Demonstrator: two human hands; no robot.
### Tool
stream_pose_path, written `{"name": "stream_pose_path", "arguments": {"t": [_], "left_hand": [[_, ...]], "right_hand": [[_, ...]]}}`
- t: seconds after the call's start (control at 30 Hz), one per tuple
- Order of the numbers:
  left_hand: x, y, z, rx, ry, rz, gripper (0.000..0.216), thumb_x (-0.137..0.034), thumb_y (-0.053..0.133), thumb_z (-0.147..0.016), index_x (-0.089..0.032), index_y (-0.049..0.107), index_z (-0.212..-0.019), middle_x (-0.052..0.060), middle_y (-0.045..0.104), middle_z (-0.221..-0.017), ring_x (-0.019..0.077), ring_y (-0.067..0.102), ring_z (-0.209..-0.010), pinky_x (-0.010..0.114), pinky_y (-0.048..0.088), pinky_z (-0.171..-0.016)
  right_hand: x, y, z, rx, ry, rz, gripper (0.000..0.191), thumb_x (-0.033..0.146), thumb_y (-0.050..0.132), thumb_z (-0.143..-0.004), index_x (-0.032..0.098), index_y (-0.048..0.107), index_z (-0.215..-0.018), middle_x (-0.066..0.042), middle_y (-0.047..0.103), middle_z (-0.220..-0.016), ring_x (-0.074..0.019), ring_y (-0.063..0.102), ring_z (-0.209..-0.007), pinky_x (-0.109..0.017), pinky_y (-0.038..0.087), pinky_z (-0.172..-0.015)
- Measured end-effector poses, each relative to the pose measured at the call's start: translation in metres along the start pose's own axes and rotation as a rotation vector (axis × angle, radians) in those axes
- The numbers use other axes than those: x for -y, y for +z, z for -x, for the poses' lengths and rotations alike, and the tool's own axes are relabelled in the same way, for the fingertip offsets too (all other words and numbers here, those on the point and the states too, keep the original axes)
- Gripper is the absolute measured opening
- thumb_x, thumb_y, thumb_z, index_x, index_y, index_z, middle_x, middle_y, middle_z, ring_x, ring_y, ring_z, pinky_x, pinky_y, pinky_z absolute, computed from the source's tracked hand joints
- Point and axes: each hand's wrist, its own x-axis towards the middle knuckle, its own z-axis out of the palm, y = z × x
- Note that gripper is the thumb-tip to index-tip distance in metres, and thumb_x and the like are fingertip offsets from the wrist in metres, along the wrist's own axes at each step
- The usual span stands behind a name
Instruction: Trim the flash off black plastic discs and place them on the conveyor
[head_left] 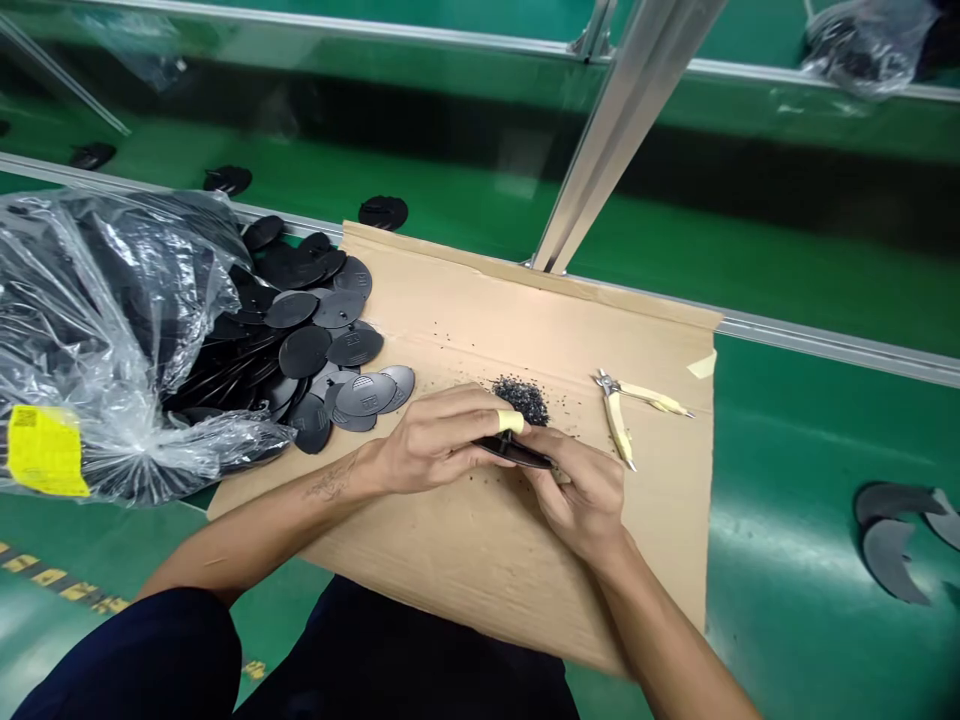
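Note:
A black plastic disc (517, 453) is held tilted, nearly edge-on, between my two hands above the cardboard sheet (450, 560). My left hand (442, 440) grips its left side, with yellow tape around one fingertip. On the disc's right side, my right hand (581, 485) pinches the edge between thumb and fingers. Just beyond the hands lies a small heap of black plastic bits (523, 400), with loose crumbs scattered around it. Side cutters (619, 405) with pale yellow handles rest on the cardboard to the right, their handles spread and no hand touching them.
Many similar black discs (304, 350) spill from a clear plastic bag (112, 300) with a yellow label at the left. An aluminium post (600, 150) rises behind the cardboard. Curved dark pieces (892, 550) lie on the green surface at right. Several discs (382, 212) sit beyond the rail.

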Motion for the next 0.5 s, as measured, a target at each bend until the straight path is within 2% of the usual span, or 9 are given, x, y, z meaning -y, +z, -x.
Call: {"name": "stream_pose_path", "arguments": {"t": [0.13, 0.33, 0.43, 0.5], "left_hand": [[0.0005, 0.0012, -0.0003, -0.005, 0.002, 0.007, 0.023, -0.023, 0.061, -0.1, -0.012, 0.066, -0.12, 0.014, 0.075, -0.103, 0.0184, 0.071, -0.094, 0.033, 0.062, -0.08], [-0.0035, 0.0034, 0.0003, -0.068, -0.014, -0.01, 0.019, -0.019, 0.07, -0.094, -0.015, 0.07, -0.112, 0.009, 0.075, -0.094, 0.0158, 0.071, -0.086, 0.029, 0.061, -0.075], [-0.0043, 0.0013, -0.0028, -0.027, -0.046, 0.034, 0.028, -0.033, 0.069, -0.096, -0.016, 0.07, -0.118, 0.01, 0.074, -0.096, 0.0161, 0.07, -0.086, 0.029, 0.061, -0.075], [-0.0042, 0.0002, -0.0045, 0.012, -0.098, 0.127, 0.042, -0.047, 0.059, -0.1, -0.014, 0.068, -0.123, 0.013, 0.074, -0.102, 0.0181, 0.07, -0.093, 0.032, 0.062, -0.079]], "right_hand": [[-0.0002, -0.0013, 0.0005, 0.022, 0.002, 0.019, 0.021, 0.007, 0.059, -0.104, 0.018, 0.068, -0.119, -0.007, 0.074, -0.107, -0.0202, 0.074, -0.093, -0.029, 0.066, -0.083], [0.0017, -0.0024, -0.0001, 0.027, 0.018, -0.037, 0.024, 0.006, 0.06, -0.102, 0.019, 0.07, -0.119, -0.006, 0.074, -0.107, -0.0202, 0.074, -0.092, -0.029, 0.066, -0.081], [0.0033, -0.0037, -0.0013, 0.008, 0.051, -0.095, 0.022, 0.007, 0.062, -0.102, 0.02, 0.072, -0.116, -0.005, 0.075, -0.104, -0.0188, 0.074, -0.088, -0.027, 0.065, -0.078], [0.0041, -0.0038, -0.0023, -0.021, 0.099, -0.145, 0.017, 0.01, 0.065, -0.102, 0.021, 0.073, -0.113, -0.003, 0.075, -0.101, -0.0176, 0.074, -0.085, -0.026, 0.064, -0.077]]}}
